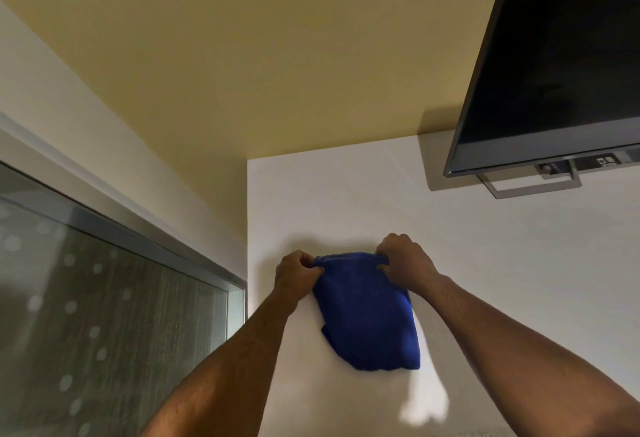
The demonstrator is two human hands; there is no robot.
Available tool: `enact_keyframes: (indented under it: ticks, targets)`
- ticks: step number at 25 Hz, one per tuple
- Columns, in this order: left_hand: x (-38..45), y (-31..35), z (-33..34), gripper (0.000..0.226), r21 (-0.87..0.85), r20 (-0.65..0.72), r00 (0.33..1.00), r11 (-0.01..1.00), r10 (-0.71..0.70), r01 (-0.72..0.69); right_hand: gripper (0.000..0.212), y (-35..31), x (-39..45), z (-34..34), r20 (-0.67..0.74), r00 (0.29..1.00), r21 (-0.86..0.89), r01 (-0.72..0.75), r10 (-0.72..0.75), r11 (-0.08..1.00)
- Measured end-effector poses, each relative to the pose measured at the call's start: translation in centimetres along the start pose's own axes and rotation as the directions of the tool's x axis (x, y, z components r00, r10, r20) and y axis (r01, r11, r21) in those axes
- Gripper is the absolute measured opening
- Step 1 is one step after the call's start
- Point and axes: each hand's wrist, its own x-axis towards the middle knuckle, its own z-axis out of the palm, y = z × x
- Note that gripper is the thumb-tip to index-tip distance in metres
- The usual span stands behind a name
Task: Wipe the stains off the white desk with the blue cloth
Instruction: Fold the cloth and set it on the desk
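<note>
White desk: left hand and right hand pinch blue cloth; bunched, it may skip stains

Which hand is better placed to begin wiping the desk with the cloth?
Probably the right hand: its side of the white desk is broad and bare, while the left hand is near the desk's edge. Both pinch the blue cloth.

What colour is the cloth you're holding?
Deep blue cloth, plain, no pattern; clearest in the head view.

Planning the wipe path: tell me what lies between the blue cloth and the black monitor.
Head view: only bare white desk between blue cloth and black monitor.
</note>
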Motion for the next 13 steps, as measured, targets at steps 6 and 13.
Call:
enact_keyframes:
  ticks: [6, 13]
  targets:
    - [-2.1, 1.5, -2.2, 0.014, -0.237, -0.074, 0.989, 0.961, 0.127, -0.141, 0.022, 0.2, -1.9, -4.0, -0.068, 0.994, 0.35, -0.056, 0.085, 0.935]
    - [-6.7, 3.1, -8.1, 0.018, -0.292, -0.284, 0.927, 0.899, 0.245, -0.327, 0.023, -4.7, -4.6, -10.4, -0.307, 0.952, 0.448, 0.138, 0.007, 0.883]
